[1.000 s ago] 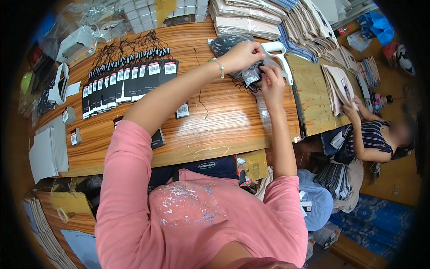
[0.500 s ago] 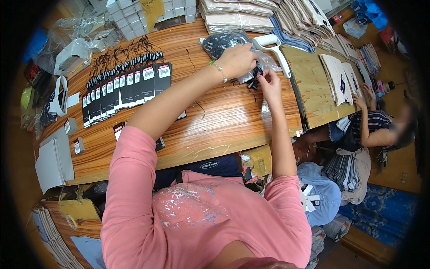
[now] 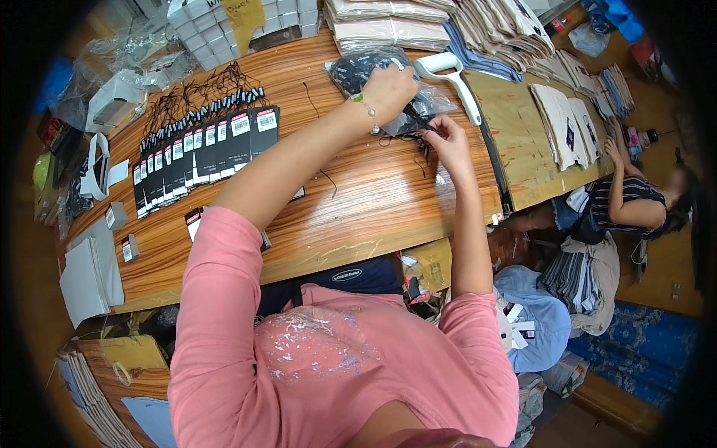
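Note:
A clear plastic bag (image 3: 358, 72) full of black cords with small pale ends lies at the far middle of the table. My left hand (image 3: 393, 95) is closed on the bag's near side, its fingertips partly hidden. Just right of it, my right hand (image 3: 451, 142) pinches a bunch of black string cords (image 3: 423, 142) coming from the bag's mouth. To the left, black hang tags (image 3: 198, 153) with white and red labels overlap in a fanned row, their cords stretched away from me.
A white-handled roller (image 3: 457, 82) lies right of the bag. Folded garments (image 3: 392, 33) are stacked behind it, beside white boxes (image 3: 246, 30). Small label stacks (image 3: 130, 247) and white sheets (image 3: 93, 272) sit at left. Another person (image 3: 631, 198) works at the adjoining table (image 3: 515, 134).
My left hand has shifted slightly left and nearer to me over the bag. My right hand has come slightly nearer, still pinching cords.

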`<action>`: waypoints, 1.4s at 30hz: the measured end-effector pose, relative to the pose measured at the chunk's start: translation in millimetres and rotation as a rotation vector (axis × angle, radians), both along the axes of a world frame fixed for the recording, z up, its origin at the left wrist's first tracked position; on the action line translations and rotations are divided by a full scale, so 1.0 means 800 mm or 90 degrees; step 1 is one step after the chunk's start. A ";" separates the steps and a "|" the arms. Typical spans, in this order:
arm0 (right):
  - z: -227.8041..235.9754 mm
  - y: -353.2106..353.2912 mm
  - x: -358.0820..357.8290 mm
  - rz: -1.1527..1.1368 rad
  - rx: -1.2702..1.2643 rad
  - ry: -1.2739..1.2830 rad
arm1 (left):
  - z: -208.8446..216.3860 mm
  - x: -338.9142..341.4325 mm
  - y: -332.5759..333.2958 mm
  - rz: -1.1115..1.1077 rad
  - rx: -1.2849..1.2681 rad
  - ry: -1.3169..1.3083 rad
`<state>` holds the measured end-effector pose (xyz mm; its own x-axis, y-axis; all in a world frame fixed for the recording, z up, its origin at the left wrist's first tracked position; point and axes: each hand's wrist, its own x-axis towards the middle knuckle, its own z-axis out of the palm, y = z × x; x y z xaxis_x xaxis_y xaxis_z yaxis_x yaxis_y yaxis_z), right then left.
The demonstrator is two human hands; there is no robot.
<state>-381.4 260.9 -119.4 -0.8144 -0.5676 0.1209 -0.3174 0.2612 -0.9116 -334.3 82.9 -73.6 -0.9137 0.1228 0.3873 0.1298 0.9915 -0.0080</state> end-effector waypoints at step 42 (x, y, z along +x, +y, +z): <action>0.011 -0.070 0.028 -0.070 0.169 0.177 | 0.033 -0.003 -0.049 -0.050 0.082 0.087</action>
<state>-358.7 205.1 -110.4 -0.8288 -0.5200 0.2066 -0.4998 0.5219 -0.6912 -336.6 43.3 -47.5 -0.8415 0.1330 0.5237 0.2134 0.9722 0.0960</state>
